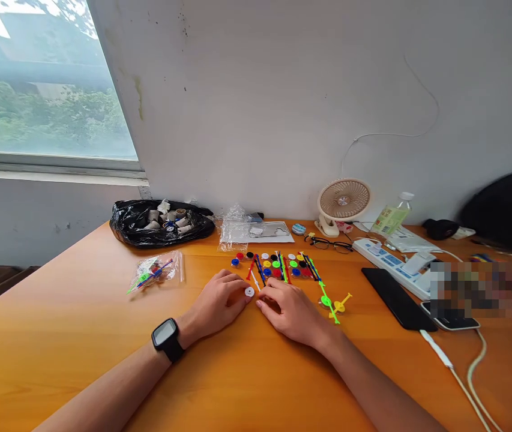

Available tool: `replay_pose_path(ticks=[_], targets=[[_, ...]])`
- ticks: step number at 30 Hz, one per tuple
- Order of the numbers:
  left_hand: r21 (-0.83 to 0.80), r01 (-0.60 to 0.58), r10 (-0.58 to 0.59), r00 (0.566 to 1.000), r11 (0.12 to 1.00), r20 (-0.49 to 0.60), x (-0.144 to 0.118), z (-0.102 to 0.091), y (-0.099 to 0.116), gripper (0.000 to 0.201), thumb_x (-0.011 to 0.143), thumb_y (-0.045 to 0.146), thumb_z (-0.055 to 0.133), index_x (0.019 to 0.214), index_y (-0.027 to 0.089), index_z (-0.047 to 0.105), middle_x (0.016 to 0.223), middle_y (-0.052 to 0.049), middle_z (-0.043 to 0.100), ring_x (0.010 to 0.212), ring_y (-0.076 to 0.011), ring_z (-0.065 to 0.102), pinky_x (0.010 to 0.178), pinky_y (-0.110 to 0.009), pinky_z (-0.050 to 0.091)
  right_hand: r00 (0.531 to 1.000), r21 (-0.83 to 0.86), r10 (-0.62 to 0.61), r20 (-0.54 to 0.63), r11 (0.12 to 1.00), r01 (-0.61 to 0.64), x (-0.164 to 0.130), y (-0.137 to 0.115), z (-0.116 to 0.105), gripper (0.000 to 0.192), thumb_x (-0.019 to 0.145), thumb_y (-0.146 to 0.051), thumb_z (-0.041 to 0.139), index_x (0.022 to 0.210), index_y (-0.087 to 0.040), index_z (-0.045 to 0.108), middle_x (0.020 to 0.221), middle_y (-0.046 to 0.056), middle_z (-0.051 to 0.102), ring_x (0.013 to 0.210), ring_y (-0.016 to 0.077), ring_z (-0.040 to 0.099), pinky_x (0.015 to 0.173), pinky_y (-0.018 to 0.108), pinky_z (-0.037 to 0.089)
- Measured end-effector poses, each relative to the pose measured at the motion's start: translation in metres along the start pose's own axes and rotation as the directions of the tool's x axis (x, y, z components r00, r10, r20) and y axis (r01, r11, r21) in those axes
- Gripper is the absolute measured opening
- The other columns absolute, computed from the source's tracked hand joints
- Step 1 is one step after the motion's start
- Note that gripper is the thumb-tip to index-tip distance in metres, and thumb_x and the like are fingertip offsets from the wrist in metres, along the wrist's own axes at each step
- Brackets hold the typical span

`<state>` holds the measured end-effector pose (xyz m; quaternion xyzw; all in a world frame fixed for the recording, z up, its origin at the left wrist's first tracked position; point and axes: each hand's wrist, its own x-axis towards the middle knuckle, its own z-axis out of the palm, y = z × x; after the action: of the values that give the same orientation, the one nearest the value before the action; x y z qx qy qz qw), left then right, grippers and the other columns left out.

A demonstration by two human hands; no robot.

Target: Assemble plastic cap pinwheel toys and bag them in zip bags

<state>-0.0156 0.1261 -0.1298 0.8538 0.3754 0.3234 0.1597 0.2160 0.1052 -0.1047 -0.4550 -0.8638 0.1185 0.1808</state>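
Note:
My left hand point(219, 303), with a black watch point(165, 333) on its wrist, pinches a small white plastic disc point(249, 291) between thumb and forefinger. My right hand point(289, 309) is curled just right of it, thumb and forefinger closed at the lower end of a thin white plastic stick point(256, 279). Beyond both hands lie several coloured sticks and round discs, among them a red disc point(240, 256) and a blue disc point(234, 263). To the right of my right hand are a green stick-and-disc piece point(326, 301) and a yellow one point(340, 307).
A clear bag of coloured pieces point(156, 273) lies left. Behind stand a black bag of rubbish point(161, 225), clear plastic packaging point(235, 231), glasses point(329, 244) and a clip fan point(344, 201). At right are a power strip point(391, 264), a black phone point(397, 298), cables and a bottle point(393, 217).

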Motion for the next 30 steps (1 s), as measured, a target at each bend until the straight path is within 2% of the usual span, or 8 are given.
replay_pose_path(ticks=[2,5,8,13,16,22,26,30], targets=[[-0.016,-0.007,0.007,1.000,1.000,0.014,-0.001,-0.001,0.001,0.017,0.100,0.032,0.063,0.109,0.026,0.076,0.105,-0.007,0.075,0.101,-0.0254,0.064,0.092,-0.040,0.054,1.000,0.028,-0.004,-0.018,1.000,0.004,0.001,0.001,0.003,0.017,0.105,-0.028,0.055,0.102,-0.022,0.071,0.095,0.004,0.067,0.087,0.0186,0.064,0.079,0.029,0.046],[-0.056,-0.034,0.038,0.998,0.998,0.058,-0.002,-0.001,0.004,0.012,0.096,0.033,0.069,0.102,0.025,0.076,0.101,-0.006,0.074,0.098,-0.0242,0.065,0.089,-0.038,0.055,0.999,0.018,-0.008,-0.039,1.000,0.009,0.002,0.001,0.009,0.020,0.106,-0.022,0.050,0.115,-0.022,0.068,0.101,0.005,0.069,0.093,0.0196,0.065,0.082,0.030,0.046],[-0.072,-0.051,0.057,0.995,0.996,0.086,-0.003,0.000,0.005,0.015,0.097,0.035,0.069,0.105,0.025,0.077,0.099,-0.006,0.073,0.097,-0.0235,0.065,0.090,-0.037,0.055,1.000,-0.027,-0.007,-0.027,1.000,0.006,0.003,0.001,0.011,0.026,0.108,-0.019,0.044,0.122,-0.021,0.066,0.106,0.006,0.068,0.097,0.0202,0.066,0.084,0.030,0.046],[-0.039,-0.048,0.052,0.993,0.998,0.106,-0.002,0.002,0.004,0.020,0.102,0.035,0.063,0.113,0.026,0.077,0.101,-0.007,0.072,0.097,-0.0237,0.064,0.089,-0.036,0.054,0.999,-0.022,0.007,-0.038,1.000,-0.008,0.003,0.002,0.010,0.023,0.108,-0.020,0.044,0.108,-0.022,0.067,0.100,0.004,0.067,0.092,0.0189,0.065,0.080,0.028,0.045],[-0.036,-0.046,0.050,0.994,0.998,0.099,-0.002,0.002,0.004,0.023,0.105,0.033,0.057,0.116,0.026,0.076,0.099,-0.007,0.072,0.096,-0.0232,0.065,0.087,-0.036,0.054,0.997,0.016,0.036,-0.068,0.999,-0.035,0.004,0.006,0.011,0.018,0.106,-0.019,0.048,0.107,-0.022,0.066,0.101,0.004,0.068,0.092,0.0182,0.065,0.080,0.027,0.045],[-0.050,-0.053,0.057,0.993,0.997,0.098,-0.002,0.002,0.004,0.022,0.103,0.031,0.060,0.119,0.026,0.074,0.105,-0.007,0.073,0.099,-0.0234,0.065,0.089,-0.035,0.054,0.991,0.016,0.104,-0.082,0.995,-0.103,0.005,0.010,0.016,0.019,0.105,-0.019,0.049,0.099,-0.022,0.067,0.099,0.003,0.070,0.088,0.0175,0.066,0.075,0.026,0.042],[-0.062,-0.052,0.058,0.995,0.997,0.086,-0.002,0.001,0.005,0.020,0.103,0.032,0.060,0.115,0.023,0.074,0.101,-0.007,0.073,0.096,-0.0230,0.065,0.086,-0.034,0.053,0.974,-0.039,0.151,-0.171,0.986,-0.160,0.006,0.012,0.018,0.016,0.102,-0.019,0.050,0.096,-0.022,0.064,0.097,0.003,0.070,0.083,0.0182,0.066,0.069,0.028,0.039],[-0.131,0.007,0.004,0.997,0.991,0.081,-0.003,-0.001,0.008,0.020,0.102,0.033,0.061,0.113,0.022,0.074,0.099,-0.007,0.074,0.092,-0.0211,0.066,0.082,-0.032,0.052,0.940,0.033,0.200,-0.277,0.979,-0.199,0.008,0.019,0.018,0.013,0.100,-0.017,0.051,0.091,-0.021,0.060,0.088,0.003,0.070,0.074,0.0186,0.063,0.066,0.029,0.039]])
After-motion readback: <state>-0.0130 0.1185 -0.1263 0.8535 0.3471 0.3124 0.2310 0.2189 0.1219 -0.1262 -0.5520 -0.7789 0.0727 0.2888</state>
